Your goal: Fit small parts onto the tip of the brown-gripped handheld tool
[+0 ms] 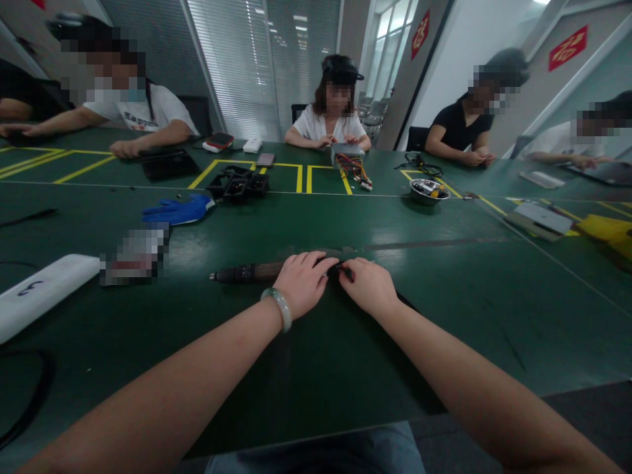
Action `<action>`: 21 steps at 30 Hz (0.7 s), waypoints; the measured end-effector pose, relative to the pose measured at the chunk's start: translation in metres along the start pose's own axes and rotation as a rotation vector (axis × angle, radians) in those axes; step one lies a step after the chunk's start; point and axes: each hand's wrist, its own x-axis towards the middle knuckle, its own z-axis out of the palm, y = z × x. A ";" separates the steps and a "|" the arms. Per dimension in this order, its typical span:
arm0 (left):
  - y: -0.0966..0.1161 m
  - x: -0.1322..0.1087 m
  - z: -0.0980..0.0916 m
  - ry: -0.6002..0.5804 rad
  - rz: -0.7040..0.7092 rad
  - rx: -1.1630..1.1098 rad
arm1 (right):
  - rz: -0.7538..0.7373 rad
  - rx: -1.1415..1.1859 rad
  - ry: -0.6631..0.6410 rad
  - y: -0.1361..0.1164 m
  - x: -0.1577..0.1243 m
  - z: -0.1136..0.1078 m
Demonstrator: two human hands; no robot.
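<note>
A dark electric screwdriver (249, 272) lies along the green table in front of me, its metal tip to the left. My left hand (302, 282) is closed over the tool's rear body, palm down, with a bracelet (280, 307) at the wrist. At the tool's right end, the thumb and fingers of my right hand (368, 284) pinch a small dark part, probably the cable end. A black cable (407, 301) shows behind the right wrist. My fingers hide how cable and tool meet.
On the left lie a white power strip or box (47, 293), a blurred-out flat item (135, 255) and a blue glove (178, 209). Black plastic parts (237, 183) and a metal bowl (429, 191) stand farther back. Several people sit across the table (494, 316).
</note>
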 end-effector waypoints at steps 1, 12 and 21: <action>0.000 0.000 0.000 0.000 0.005 0.009 | 0.003 0.012 0.000 0.001 0.000 0.000; 0.001 0.003 0.003 0.015 0.071 0.052 | 0.034 0.111 -0.061 0.006 0.001 -0.004; 0.000 0.005 0.002 -0.015 0.056 0.014 | 0.177 -0.069 -0.125 0.041 -0.005 -0.029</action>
